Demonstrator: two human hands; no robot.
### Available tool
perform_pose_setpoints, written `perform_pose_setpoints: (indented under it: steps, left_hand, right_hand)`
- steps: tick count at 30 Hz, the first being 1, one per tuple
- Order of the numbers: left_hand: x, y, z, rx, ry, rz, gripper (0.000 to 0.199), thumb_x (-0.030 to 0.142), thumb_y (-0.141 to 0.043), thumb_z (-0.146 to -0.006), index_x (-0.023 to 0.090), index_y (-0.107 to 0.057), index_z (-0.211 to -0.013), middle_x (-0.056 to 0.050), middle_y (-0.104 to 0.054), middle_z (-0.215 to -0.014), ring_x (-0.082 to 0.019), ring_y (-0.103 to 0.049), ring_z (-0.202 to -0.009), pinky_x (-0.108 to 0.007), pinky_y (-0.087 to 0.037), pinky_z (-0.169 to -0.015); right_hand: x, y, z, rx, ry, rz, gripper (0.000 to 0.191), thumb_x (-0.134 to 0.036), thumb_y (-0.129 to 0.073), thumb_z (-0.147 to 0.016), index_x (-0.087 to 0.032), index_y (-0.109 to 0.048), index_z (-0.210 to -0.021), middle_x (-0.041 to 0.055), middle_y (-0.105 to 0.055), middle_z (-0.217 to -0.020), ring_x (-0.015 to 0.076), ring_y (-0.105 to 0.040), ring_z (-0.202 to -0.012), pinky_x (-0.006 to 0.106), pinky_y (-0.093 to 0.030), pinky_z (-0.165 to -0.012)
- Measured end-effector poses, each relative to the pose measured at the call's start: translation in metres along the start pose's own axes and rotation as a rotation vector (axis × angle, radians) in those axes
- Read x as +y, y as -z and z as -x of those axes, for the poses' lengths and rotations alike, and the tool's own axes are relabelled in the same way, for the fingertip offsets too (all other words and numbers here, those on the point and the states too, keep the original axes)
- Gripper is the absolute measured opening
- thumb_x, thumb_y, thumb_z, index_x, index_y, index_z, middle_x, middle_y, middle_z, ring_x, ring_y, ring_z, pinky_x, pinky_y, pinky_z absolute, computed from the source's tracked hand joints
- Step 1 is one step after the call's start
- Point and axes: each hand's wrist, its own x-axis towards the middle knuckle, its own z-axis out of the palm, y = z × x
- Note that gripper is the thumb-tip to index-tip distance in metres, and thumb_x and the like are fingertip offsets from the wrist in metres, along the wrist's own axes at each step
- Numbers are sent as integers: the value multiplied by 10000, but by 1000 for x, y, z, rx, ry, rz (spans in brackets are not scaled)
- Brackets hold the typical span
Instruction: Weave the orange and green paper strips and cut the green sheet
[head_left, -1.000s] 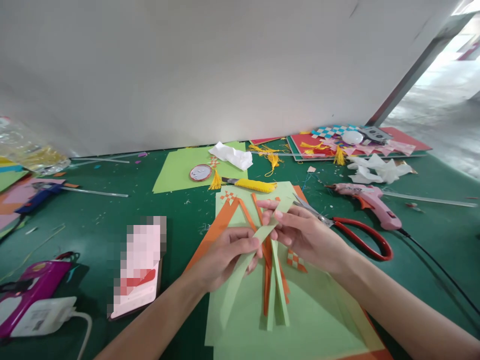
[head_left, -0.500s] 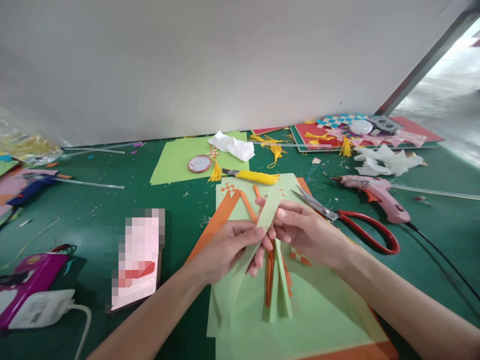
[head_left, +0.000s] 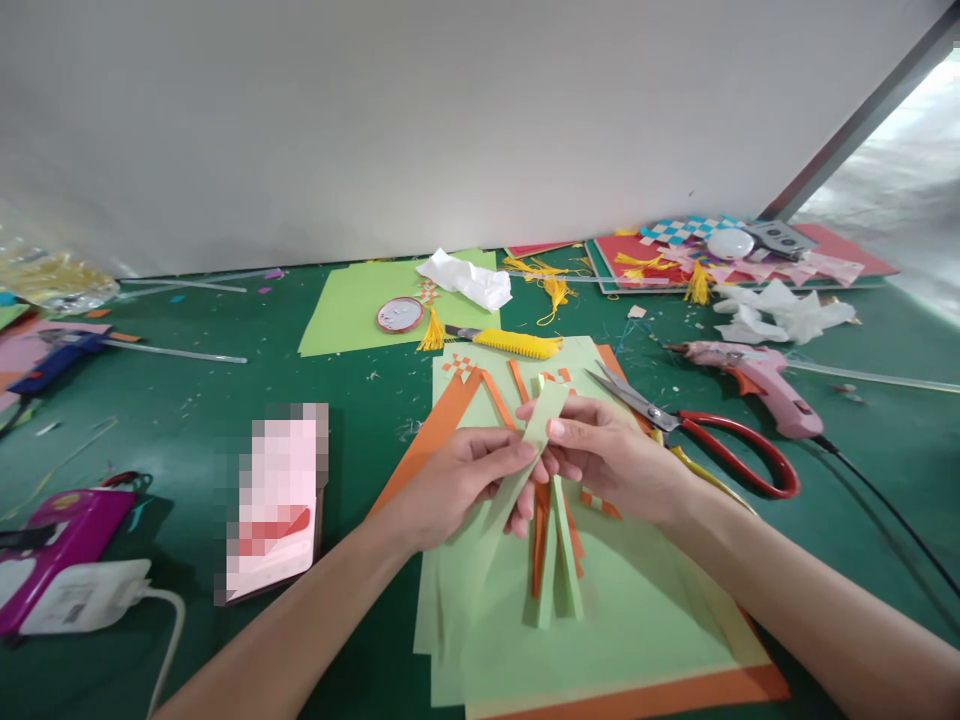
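A light green paper strip runs at a slant between my hands, above the stacked paper. My left hand grips it around the middle, thumb on top. The fingers of my right hand pinch it near its upper end, where the paper looks folded over. Beneath lie pale green sheets over orange paper. More folded green strips and orange strips rest on the sheets below my hands. A small orange-and-green woven piece lies beside my right hand, partly hidden.
Red-handled scissors and a pink glue gun lie on the right. A yellow utility knife sits beyond the sheets. To the left are a phone, a purple device and a blue glue gun.
The camera view has shifted slightly, moving the scene a little up. Both hands keep their grip on the green strip, with only a small adjustment of the fingers near its top.
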Motion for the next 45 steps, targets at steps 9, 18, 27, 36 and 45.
perform_pose_setpoints:
  steps: [9, 18, 27, 36, 45]
  left_hand:
    - [3, -4, -1, -20, 6, -28, 281, 360, -571, -921, 133, -620, -762, -5, -602, -556, -95, -579, -459, -216, -474, -523]
    - [-6, -11, -1, 141, -97, -364, 233, 374, -660, -852, 142, -642, -865, 5, -623, -626, -115, -593, -549, -229, -504, -555]
    - [-5, -12, 0, 167, -134, -434, 339, 427, -501, -950, 129, -600, -821, -12, -619, -631, -111, -604, -547, -215, -482, -539]
    - [-13, -11, 0, 211, -146, -488, 287, 428, -560, -919, 153, -603, -849, 4, -629, -657, -108, -609, -568, -199, -487, -525]
    - [-8, -14, 1, 219, -173, -519, 335, 401, -452, -975, 143, -605, -824, -5, -615, -614, -106, -581, -548, -203, -463, -527]
  right_hand:
    - [2, 2, -2, 38, 2, 34, 230, -380, -746, -765, -183, -702, -877, 0, -605, -623, 103, -526, -565, 227, -348, -499]
    - [15, -5, -3, 60, -24, 91, 247, -388, -722, -785, -175, -602, -756, -12, -578, -536, 145, -560, -491, 267, -342, -482]
    - [12, -1, -4, 189, 23, 155, 224, -370, -756, -737, -173, -658, -774, -50, -472, -553, 74, -403, -511, 234, -230, -462]
    - [17, -4, -4, 266, 63, 182, 243, -370, -768, -729, -174, -629, -693, -53, -441, -528, 57, -325, -477, 226, -198, -440]
    - [11, -5, -4, 234, 82, 208, 195, -341, -747, -752, -168, -708, -832, -57, -450, -512, 51, -333, -472, 219, -189, -425]
